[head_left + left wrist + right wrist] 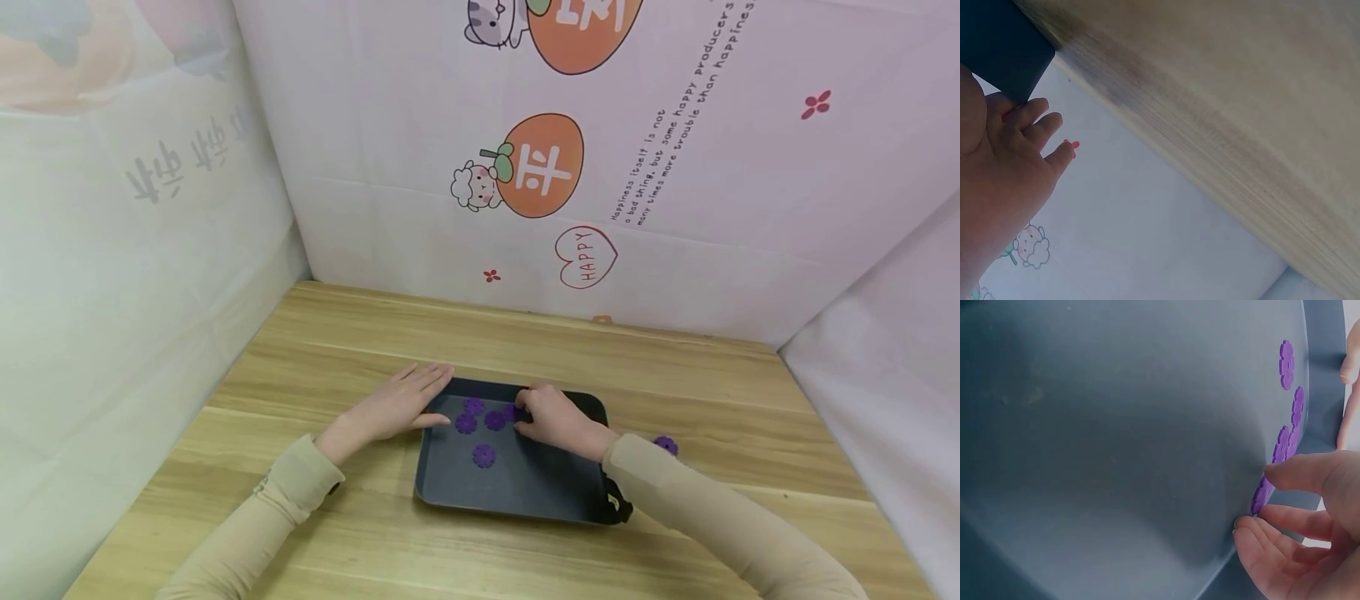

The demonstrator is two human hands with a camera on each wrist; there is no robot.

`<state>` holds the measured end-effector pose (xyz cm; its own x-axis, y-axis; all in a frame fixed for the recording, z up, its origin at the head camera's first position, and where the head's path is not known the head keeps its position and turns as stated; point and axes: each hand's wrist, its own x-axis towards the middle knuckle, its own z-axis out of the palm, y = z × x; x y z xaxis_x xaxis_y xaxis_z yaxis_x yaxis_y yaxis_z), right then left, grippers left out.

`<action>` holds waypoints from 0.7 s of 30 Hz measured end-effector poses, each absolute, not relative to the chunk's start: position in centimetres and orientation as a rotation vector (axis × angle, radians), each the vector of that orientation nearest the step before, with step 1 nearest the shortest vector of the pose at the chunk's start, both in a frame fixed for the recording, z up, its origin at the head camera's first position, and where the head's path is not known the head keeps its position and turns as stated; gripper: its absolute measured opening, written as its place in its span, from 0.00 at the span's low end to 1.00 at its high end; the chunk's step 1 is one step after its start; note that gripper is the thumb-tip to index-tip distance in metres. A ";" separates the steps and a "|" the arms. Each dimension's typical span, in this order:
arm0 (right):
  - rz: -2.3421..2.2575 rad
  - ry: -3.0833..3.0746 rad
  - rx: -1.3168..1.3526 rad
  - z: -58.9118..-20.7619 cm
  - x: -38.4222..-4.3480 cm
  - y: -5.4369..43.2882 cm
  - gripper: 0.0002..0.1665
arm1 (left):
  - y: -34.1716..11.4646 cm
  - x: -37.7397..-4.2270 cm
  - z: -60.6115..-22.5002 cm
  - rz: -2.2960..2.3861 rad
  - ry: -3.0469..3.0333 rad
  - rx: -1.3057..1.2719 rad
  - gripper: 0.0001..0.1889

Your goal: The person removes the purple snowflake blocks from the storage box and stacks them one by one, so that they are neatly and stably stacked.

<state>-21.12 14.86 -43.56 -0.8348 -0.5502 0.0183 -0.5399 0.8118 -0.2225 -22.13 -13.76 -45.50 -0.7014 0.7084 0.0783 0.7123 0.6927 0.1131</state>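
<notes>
A dark shallow tray [540,487] lies on the table, with several purple flower-shaped plastic discs [483,455] flat on its floor. Against its left far corner rests my left hand [401,404], fingers straight and thumb over the rim; the left wrist view catches its fingertips right at the tray corner [1007,56]. My right hand [558,421] reaches in from the right and pinches another purple disc [1261,495] between thumb and forefinger, low over the tray floor. The hand partly covers that disc in the head view.
One more purple disc [665,446] lies on the wooden table [360,533], right of the tray beside my right sleeve. A dark piece with a yellowish mark [615,502] sits at the tray's right near corner. Printed white cloth [397,225] hangs behind the table.
</notes>
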 end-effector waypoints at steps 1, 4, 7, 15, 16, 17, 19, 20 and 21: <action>-0.341 2.947 -0.880 -43.6 -21.1 14.9 0.14 | -13.7 -22.1 -45.5 -0.208 -2.864 -1.202 0.42; -0.333 2.959 -0.886 -43.8 -21.1 14.9 0.12 | -13.7 -22.1 -45.5 -0.209 -2.867 -1.204 0.42; -0.336 2.971 -0.885 -43.9 -21.2 14.8 0.11 | -13.7 -22.1 -45.4 -0.214 -2.874 -1.202 0.42; -0.336 2.977 -0.860 -44.1 -21.2 14.7 0.10 | -13.6 -22.1 -45.4 -0.222 -2.877 -1.197 0.42; -0.336 2.977 -0.865 -44.0 -21.2 14.7 0.10 | -13.6 -22.1 -45.4 -0.223 -2.878 -1.196 0.42; -0.336 2.976 -0.870 -44.0 -21.2 14.6 0.10 | -13.6 -22.1 -45.4 -0.225 -2.879 -1.196 0.42; -0.337 2.975 -0.877 -44.0 -21.2 14.7 0.10 | -13.6 -22.1 -45.4 -0.229 -2.880 -1.197 0.42; -0.339 2.973 -0.876 -44.0 -21.2 14.7 0.10 | -13.6 -22.1 -45.4 -0.230 -2.881 -1.197 0.42; -0.339 2.972 -0.875 -44.0 -21.2 14.7 0.10 | -13.6 -22.1 -45.4 -0.230 -2.881 -1.198 0.42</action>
